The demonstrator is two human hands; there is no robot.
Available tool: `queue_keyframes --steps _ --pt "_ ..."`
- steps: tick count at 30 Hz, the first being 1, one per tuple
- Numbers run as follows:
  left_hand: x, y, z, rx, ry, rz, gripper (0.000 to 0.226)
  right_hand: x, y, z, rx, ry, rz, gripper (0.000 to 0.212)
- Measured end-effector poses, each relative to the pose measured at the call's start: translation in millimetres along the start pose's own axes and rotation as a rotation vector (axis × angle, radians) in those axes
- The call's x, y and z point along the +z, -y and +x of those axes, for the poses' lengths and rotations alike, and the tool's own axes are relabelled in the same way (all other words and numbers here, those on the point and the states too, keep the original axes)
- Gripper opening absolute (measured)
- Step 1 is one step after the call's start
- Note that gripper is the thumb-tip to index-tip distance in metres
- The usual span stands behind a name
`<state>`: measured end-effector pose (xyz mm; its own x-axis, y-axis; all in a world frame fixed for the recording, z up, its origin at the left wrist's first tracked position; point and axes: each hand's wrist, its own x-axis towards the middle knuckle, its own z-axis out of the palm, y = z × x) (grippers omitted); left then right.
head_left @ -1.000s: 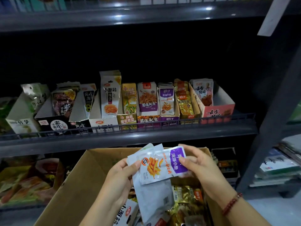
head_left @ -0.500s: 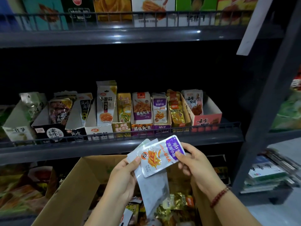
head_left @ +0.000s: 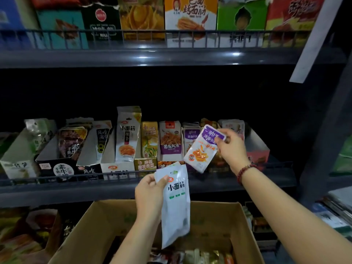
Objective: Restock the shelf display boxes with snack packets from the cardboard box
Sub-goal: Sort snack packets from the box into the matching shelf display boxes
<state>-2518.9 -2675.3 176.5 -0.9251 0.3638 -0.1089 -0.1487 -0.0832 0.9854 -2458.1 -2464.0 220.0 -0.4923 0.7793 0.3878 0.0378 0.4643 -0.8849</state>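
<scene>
Purple and white, the small fish-snack packet point(head_left: 203, 149) hangs tilted in front of the middle shelf's row of display boxes, just before the box point(head_left: 191, 138) that carries the same purple label; the step in hand looks to be the shelving of this packet, and the next move calls for turning it upright and slipping it into that box among its fellows, without knocking the neighbouring packets over the wire rail point(head_left: 118, 177). The right hand point(head_left: 231, 149) pinches the packet by its purple top edge, fingers curled, thumb on the face of it; a bead bracelet point(head_left: 244, 171) sits on that wrist. The left hand point(head_left: 150, 191) is lower, above the cardboard box point(head_left: 205, 218), fingers and thumb clamped on the upper left edge of a long white packet point(head_left: 176, 204), which hangs down toward the box; judging by its print, it belongs with the tall white packets point(head_left: 127, 136) further left on the shelf, so it would likely go there afterwards. More packets lie in the bottom of the cardboard box, so the restocking seems far from finished.
</scene>
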Motion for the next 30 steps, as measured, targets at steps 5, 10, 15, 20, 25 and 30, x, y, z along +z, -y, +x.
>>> queue_keyframes --steps 5,10,15,20,25,30 --pt "-0.2 -2.9 21.7 0.006 0.027 -0.026 0.009 17.3 -2.5 50.4 -0.159 -0.055 -0.312 0.022" --pt "-6.2 -2.5 32.8 -0.049 0.095 -0.074 0.012 47.0 -20.9 76.0 -0.211 0.13 -0.67 0.019" --pt "-14.7 -1.5 33.2 -0.067 0.123 -0.085 0.012 61.8 -31.4 78.5 -0.217 0.124 -0.662 0.023" --pt "-16.3 -0.8 31.9 -0.09 0.129 -0.098 0.016 66.2 -34.0 83.5 -0.213 0.143 -0.563 0.027" --pt "-13.9 -3.5 30.3 -0.093 0.134 -0.12 0.015 69.4 -36.3 81.1 -0.226 0.09 -0.541 0.039" --pt "-14.3 -2.8 29.9 -0.112 0.142 -0.132 0.018 69.4 -43.6 77.5 -0.242 0.057 -0.443 0.051"
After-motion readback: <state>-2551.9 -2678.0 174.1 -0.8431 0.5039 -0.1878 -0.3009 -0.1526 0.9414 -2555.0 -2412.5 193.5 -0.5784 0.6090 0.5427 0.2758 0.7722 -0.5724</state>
